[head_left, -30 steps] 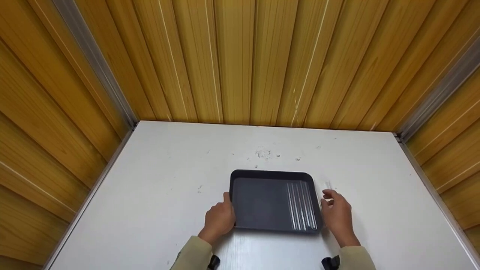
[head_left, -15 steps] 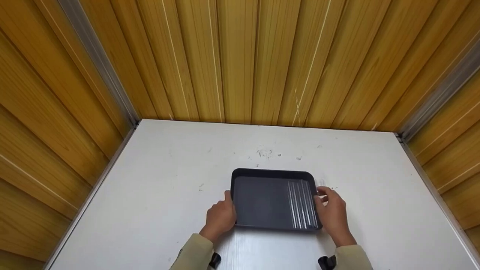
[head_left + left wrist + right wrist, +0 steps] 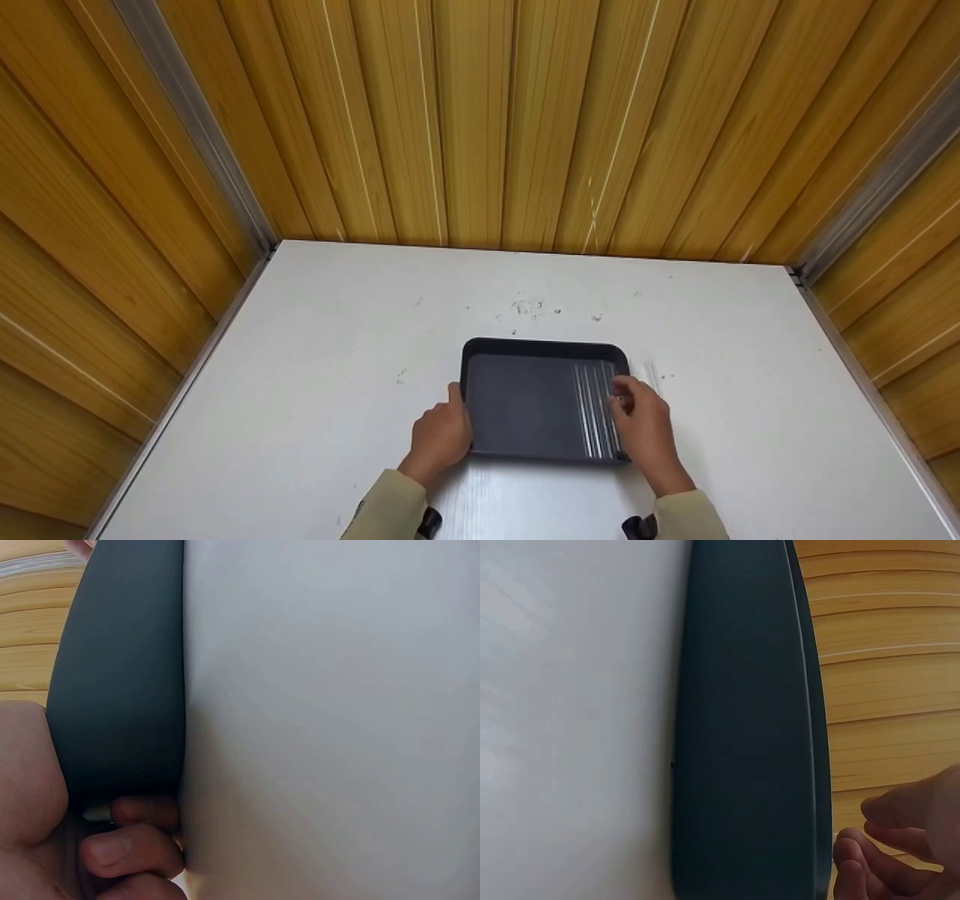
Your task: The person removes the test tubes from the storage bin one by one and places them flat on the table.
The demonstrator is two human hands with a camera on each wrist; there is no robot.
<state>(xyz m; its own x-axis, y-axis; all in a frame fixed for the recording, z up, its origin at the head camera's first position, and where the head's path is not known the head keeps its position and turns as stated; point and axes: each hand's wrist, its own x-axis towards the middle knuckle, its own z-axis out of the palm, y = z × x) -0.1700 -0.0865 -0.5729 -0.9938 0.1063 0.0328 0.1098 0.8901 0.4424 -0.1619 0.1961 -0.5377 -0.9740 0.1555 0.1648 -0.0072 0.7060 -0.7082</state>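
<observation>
Nearest, two khaki sleeves [image 3: 386,504], cloth, with black wrist-worn devices [image 3: 640,528] at the cuffs.

Left hand [image 3: 441,435]: fingers curled beneath the near left corner of a baking tray [image 3: 517,405], thumb along its side wall; the grip was firm to all appearance.

Right hand [image 3: 645,426]: fingers half bent over the right rim, thumb and forefinger nearly together; whether a thin clear piece lay between them could not be told.

Baking tray: one, dark grey, matt, shallow, rectangular, corners rounded, walls smooth. It stood before the person, at or barely off the tabletop.

Clear tubes [image 3: 589,412]: several, slender, glossy, laid side by side front to back along the tray's right portion; exact count uncertain. Just beyond the right wall, a faint transparent strip [image 3: 652,376], probably another of the kind.

Step in hand, by judgement: handling tubes singly at the tray, left hand steadying; loading or unloading undetermined. The next move called for a light fingertip pinch, level, without rolling the row.

Beyond: white tabletop [image 3: 337,360], smooth, scuffed with dark specks. Farthest, ribbed wood-grain panels [image 3: 472,120], yellow-brown, joined by grey metal corner posts [image 3: 196,112].
</observation>
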